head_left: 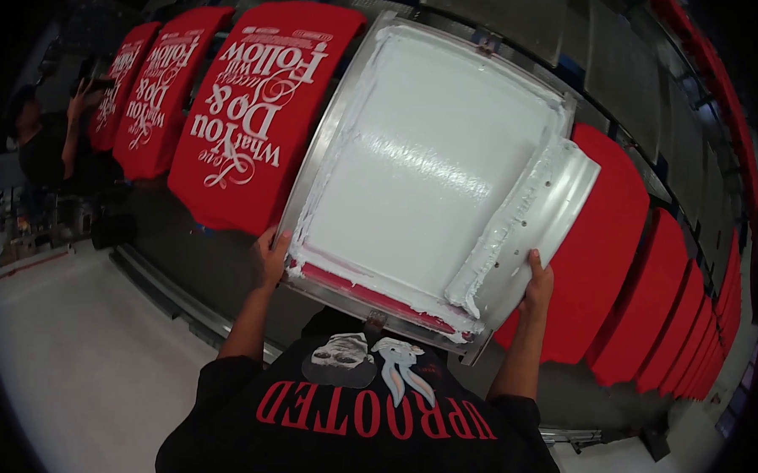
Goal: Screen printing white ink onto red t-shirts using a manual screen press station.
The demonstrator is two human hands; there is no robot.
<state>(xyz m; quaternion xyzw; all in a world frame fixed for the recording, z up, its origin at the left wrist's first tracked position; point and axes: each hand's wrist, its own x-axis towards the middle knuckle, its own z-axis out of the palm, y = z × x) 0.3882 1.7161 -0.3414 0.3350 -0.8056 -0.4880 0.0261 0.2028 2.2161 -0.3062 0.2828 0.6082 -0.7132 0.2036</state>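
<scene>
While both hands grip it, the rectangular metal-framed printing screen coated with white ink [424, 162] sits tilted over the long printing table [192, 262], between a printed red shirt on the person's left and plain red shirts on the right. The left hand [270, 257] holds the near left corner of the frame, its fingers [279, 242] curled over the metal edge and closed on it. The right hand [539, 281] holds the near right side, where a broad white ink-smeared squeegee blade [536, 218] lies along the right edge of the screen; the fingers are closed around the blade and frame edge together (whether they touch both cannot be told). A thick ridge of white ink [376, 297] runs along the near edge of the mesh, with red showing beneath it. The nearest red shirt with white lettering [262, 105] lies flat just beside the screen, and two more printed red shirts [161, 83] follow it. The row of unprinted red shirts [647, 299] curves away on the right. Another person in dark clothing [40, 141] stands at the far left end of the table.
</scene>
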